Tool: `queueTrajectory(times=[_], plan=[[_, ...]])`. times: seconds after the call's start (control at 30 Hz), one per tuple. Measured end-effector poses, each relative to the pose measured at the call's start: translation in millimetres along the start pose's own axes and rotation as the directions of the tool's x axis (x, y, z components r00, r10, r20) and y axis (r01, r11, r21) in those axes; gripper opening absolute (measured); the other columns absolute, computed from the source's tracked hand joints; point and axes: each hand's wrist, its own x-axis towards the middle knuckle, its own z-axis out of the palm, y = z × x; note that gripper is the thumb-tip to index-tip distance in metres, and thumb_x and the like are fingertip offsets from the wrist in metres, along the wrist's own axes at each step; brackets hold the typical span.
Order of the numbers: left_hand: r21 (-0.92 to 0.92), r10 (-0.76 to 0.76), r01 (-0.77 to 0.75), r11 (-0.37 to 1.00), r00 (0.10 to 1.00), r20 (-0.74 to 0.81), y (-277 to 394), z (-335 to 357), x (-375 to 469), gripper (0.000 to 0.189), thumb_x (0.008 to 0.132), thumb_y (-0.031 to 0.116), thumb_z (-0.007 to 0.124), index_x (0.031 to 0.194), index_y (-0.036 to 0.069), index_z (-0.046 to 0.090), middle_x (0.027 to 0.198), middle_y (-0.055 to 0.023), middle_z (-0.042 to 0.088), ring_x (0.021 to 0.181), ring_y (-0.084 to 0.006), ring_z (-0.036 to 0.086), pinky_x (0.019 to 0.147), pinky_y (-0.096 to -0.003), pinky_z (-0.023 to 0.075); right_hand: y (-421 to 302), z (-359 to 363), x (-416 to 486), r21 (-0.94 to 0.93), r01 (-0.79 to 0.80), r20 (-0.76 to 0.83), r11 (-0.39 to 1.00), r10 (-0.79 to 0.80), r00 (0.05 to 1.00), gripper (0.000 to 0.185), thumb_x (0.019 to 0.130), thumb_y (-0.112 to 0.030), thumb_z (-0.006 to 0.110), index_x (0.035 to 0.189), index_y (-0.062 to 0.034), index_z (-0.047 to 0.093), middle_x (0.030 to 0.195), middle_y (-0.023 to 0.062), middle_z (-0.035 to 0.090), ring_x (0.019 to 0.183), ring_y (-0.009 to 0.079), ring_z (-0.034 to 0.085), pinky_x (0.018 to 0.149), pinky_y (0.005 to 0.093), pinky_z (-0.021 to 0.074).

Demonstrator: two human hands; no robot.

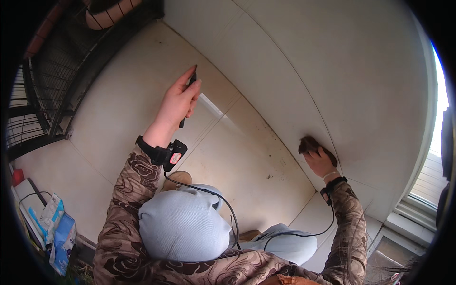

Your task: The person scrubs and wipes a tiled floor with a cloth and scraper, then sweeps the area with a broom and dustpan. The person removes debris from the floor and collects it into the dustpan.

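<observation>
My left hand (180,98) is closed around a slim black tool (182,122), perhaps a pen or a knife; its kind is not clear. It is above the beige tiled floor (213,142). At the right, my right hand (319,162) holds a dark brown furry or bristled thing (309,144) against the pale tiled wall (278,89), close to a joint line. The fingers and the blur hide what that thing is. Each wrist wears a black strap with a small device and a cable.
A black wire cage (67,71) stands at the upper left. Blue and white packets (62,238) lie at the lower left. Dark specks (269,176) dot the floor near the wall's foot. A bright window (431,167) is at the far right. My bent knees are below.
</observation>
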Motion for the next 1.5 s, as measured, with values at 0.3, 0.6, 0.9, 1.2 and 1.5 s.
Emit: queueTrajectory(times=[0.3, 0.6, 0.9, 1.2, 1.5], plan=[[0.677, 0.168, 0.034, 0.735, 0.958, -0.231, -122.8, -75.3, 37.5, 0.052, 0.092, 0.028, 0.057, 0.141, 0.016, 0.043, 0.115, -0.0188, 0.064, 0.102, -0.0369, 0.062, 0.082, -0.0414, 0.0506, 47.9, 1.2, 208.7, -0.01, -0.042, -0.22, 0.999, 0.039, 0.975, 0.025, 0.078, -0.023, 0.057, 0.096, -0.0121, 0.071, 0.125, -0.0008, 0.055, 0.12, 0.0196, 0.042, 0.101, 0.0452, 0.0335], [0.541, 0.29, -0.157, 0.826, 0.942, -0.17, -127.4, -103.3, 29.2, 0.051, 0.092, 0.024, 0.06, 0.14, 0.016, 0.043, 0.119, -0.0174, 0.062, 0.106, -0.0299, 0.062, 0.089, -0.0348, 0.0484, 252.2, -183.9, 384.0, 0.012, -0.598, -0.72, 0.802, 0.421, 0.551, 0.032, 0.078, -0.017, 0.058, 0.108, -0.024, 0.067, 0.137, -0.0097, 0.049, 0.121, 0.0185, 0.044, 0.09, 0.0449, 0.0372], [0.494, 0.165, -0.035, 0.869, 0.961, -0.222, -119.0, -102.2, 20.6, 0.051, 0.093, 0.02, 0.059, 0.14, 0.014, 0.043, 0.124, -0.0165, 0.06, 0.109, -0.029, 0.06, 0.093, -0.0333, 0.0461, 170.6, -97.1, 517.5, -0.122, -0.292, -0.425, 0.949, 0.215, 0.879, 0.027, 0.08, -0.022, 0.057, 0.102, -0.0135, 0.071, 0.129, 0.0005, 0.052, 0.127, 0.0205, 0.037, 0.102, 0.0465, 0.0285], [0.604, 0.346, -0.17, 0.778, 0.919, -0.187, -132.5, -104.0, 31.0, 0.051, 0.091, 0.018, 0.06, 0.139, 0.013, 0.044, 0.128, -0.0153, 0.058, 0.117, -0.0279, 0.057, 0.097, -0.0327, 0.0451, 42.9, 27.5, 319.1, 0.038, -0.166, -0.29, 0.985, 0.17, 0.942, 0.032, 0.079, -0.022, 0.054, 0.104, -0.0083, 0.069, 0.121, 0.0005, 0.054, 0.118, 0.0205, 0.042, 0.103, 0.0429, 0.0321], [0.378, 0.109, -0.01, 0.926, 0.965, -0.241, -139.0, -105.8, 35.2, 0.05, 0.094, 0.015, 0.058, 0.142, 0.015, 0.043, 0.09, 0.0029, 0.056, 0.064, -0.0054, 0.044, 0.058, -0.021, 0.0405, -70.6, 64.5, -37.7, 0.101, -0.149, 0.023, 0.984, 0.148, 0.989, 0.031, 0.08, -0.026, 0.055, 0.108, -0.0143, 0.066, 0.119, -0.006, 0.052, 0.114, 0.0122, 0.04, 0.101, 0.0372, 0.0326]])
